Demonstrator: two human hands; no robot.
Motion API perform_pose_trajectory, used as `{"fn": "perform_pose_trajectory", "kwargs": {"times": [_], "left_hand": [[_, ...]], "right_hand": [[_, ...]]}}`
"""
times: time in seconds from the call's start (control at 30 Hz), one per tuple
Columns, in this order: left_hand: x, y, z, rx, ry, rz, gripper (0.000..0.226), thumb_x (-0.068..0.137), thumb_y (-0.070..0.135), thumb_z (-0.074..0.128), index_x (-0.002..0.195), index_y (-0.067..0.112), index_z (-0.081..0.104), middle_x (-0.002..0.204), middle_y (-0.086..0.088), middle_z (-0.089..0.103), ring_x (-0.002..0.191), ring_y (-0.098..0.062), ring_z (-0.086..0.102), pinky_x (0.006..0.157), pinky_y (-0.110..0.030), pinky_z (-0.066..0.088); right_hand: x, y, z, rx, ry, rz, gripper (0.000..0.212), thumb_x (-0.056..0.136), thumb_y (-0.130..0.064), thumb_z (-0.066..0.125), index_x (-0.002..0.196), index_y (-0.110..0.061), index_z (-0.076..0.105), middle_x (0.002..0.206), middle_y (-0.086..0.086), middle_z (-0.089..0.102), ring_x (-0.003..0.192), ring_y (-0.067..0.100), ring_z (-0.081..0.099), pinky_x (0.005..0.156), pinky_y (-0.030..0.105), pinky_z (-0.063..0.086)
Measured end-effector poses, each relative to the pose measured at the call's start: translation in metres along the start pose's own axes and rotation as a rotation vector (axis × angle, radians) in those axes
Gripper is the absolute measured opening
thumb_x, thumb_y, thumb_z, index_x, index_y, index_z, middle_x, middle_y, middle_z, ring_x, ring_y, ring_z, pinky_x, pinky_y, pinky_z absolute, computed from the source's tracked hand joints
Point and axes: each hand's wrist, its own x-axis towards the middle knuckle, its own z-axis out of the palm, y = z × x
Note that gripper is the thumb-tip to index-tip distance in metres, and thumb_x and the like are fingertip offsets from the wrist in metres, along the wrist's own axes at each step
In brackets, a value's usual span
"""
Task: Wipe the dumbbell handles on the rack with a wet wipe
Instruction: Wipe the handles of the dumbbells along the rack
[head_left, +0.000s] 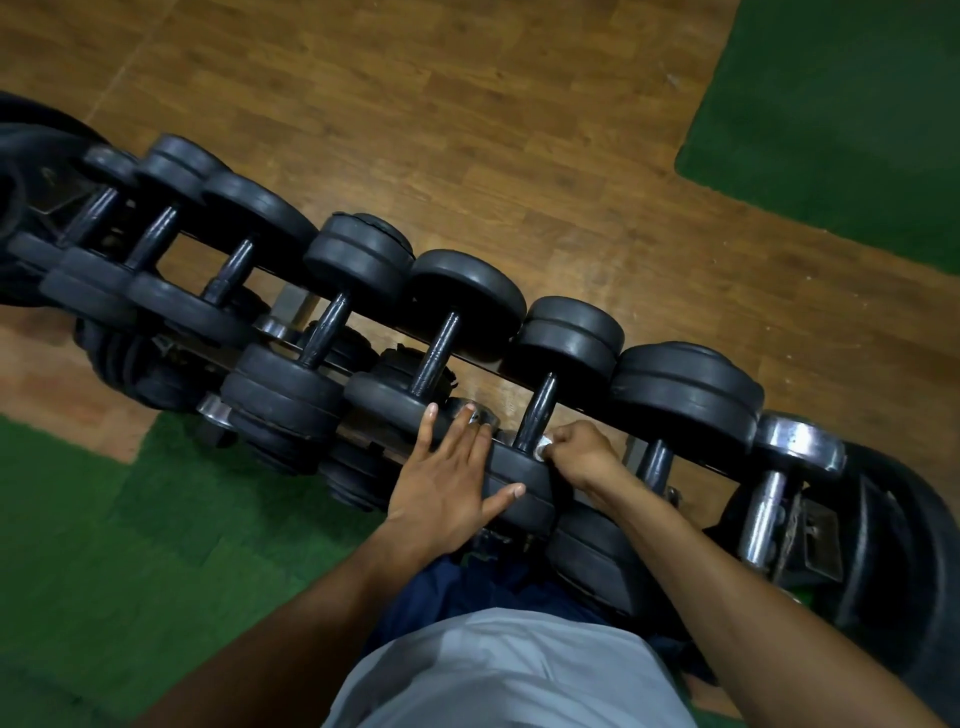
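Note:
A row of black dumbbells lies across the rack (363, 371), running from upper left to lower right. My right hand (584, 449) is closed on a small white wet wipe (544, 446) and presses it against the near end of one dark dumbbell handle (537, 410). My left hand (452, 480) lies flat with fingers spread on the near black weight plate (519, 491) of that same dumbbell. Most of the wipe is hidden inside my fist.
A chrome dumbbell (779, 467) sits at the rack's right end beside large black weight plates (898, 561). More dumbbells rest on a lower tier. The floor is wood with green mats (857, 114) at upper right and lower left. My grey shirt fills the bottom.

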Motion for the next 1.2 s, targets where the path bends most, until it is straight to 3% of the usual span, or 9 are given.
{"fn": "perform_pose_trajectory", "kwargs": {"times": [0.2,0.27,0.33,0.5,0.63,0.8,0.9,1.07,1.2], "left_hand": [[0.0,-0.001,-0.001,-0.003,-0.007,0.005,0.101,0.095,0.078,-0.009,0.163,0.006,0.01,0.172,-0.009,0.015,0.158,-0.02,-0.012,0.122,-0.059,-0.015],[0.0,-0.001,-0.002,0.004,-0.016,0.005,0.1,0.095,0.078,-0.008,0.163,0.006,0.009,0.172,-0.009,0.015,0.158,-0.02,-0.013,0.122,-0.059,-0.016],[0.0,0.0,-0.002,0.011,-0.027,0.006,0.1,0.096,0.078,-0.008,0.164,0.007,0.008,0.172,-0.009,0.013,0.158,-0.02,-0.014,0.121,-0.059,-0.018],[0.0,0.0,-0.001,0.006,-0.007,0.002,0.101,0.096,0.078,-0.007,0.164,0.006,0.013,0.172,-0.009,0.017,0.159,-0.019,-0.012,0.121,-0.058,-0.02],[-0.001,0.0,-0.003,0.007,-0.009,0.003,0.102,0.095,0.078,-0.009,0.163,0.005,0.011,0.172,-0.009,0.016,0.158,-0.02,-0.012,0.121,-0.058,-0.021],[-0.002,-0.001,-0.006,0.005,-0.017,0.007,0.101,0.096,0.078,-0.006,0.163,0.005,0.013,0.172,-0.008,0.015,0.159,-0.019,-0.013,0.12,-0.057,-0.024],[-0.002,-0.001,-0.006,-0.008,-0.009,0.008,0.101,0.096,0.078,-0.005,0.163,0.005,0.015,0.171,-0.008,0.018,0.159,-0.019,-0.012,0.12,-0.056,-0.023],[-0.002,-0.001,-0.006,-0.017,0.001,0.01,0.101,0.096,0.078,-0.004,0.163,0.005,0.016,0.171,-0.008,0.019,0.159,-0.019,-0.011,0.12,-0.056,-0.024],[-0.002,-0.001,-0.007,-0.042,0.012,0.009,0.101,0.096,0.078,-0.003,0.163,0.006,0.016,0.171,-0.008,0.02,0.159,-0.019,-0.01,0.119,-0.054,-0.026]], "right_hand": [[-0.019,-0.009,-0.018,-0.127,0.061,-0.233,0.009,0.09,-0.023,0.069,0.09,-0.024,0.078,0.086,-0.007,0.074,0.084,0.012,0.067,0.065,0.021,0.045],[-0.024,-0.016,-0.017,-0.345,0.132,-0.473,0.018,0.094,-0.023,0.064,0.105,-0.028,0.076,0.1,-0.01,0.074,0.093,0.01,0.067,0.07,0.017,0.046],[-0.02,-0.018,-0.013,-0.652,0.188,-0.756,0.027,0.092,-0.02,0.057,0.111,-0.03,0.074,0.103,-0.002,0.075,0.096,0.019,0.068,0.082,0.028,0.051],[0.002,-0.034,-0.014,-1.114,0.035,-0.945,0.018,0.094,-0.022,0.056,0.104,-0.027,0.069,0.089,0.0,0.067,0.091,0.023,0.064,0.073,0.036,0.048],[0.01,-0.05,-0.015,-1.212,0.043,-0.955,0.018,0.095,-0.013,0.052,0.112,-0.013,0.059,0.099,0.007,0.062,0.085,0.031,0.067,0.057,0.035,0.042],[0.017,-0.067,-0.021,-1.26,0.251,-0.859,0.019,0.092,-0.008,0.052,0.108,-0.012,0.059,0.095,0.008,0.06,0.072,0.033,0.067,0.05,0.036,0.038],[0.014,-0.069,-0.023,-1.355,0.274,-0.796,0.018,0.09,-0.006,0.054,0.099,-0.011,0.068,0.098,0.008,0.062,0.077,0.031,0.068,0.052,0.035,0.041],[0.013,-0.073,-0.015,-1.458,0.28,-0.715,0.024,0.097,-0.015,0.048,0.107,-0.016,0.069,0.11,0.006,0.064,0.087,0.026,0.069,0.057,0.033,0.035],[0.027,-0.077,-0.006,-1.498,0.192,-0.633,0.029,0.098,-0.025,0.044,0.108,-0.02,0.072,0.112,0.004,0.068,0.097,0.025,0.067,0.066,0.034,0.043]]}}
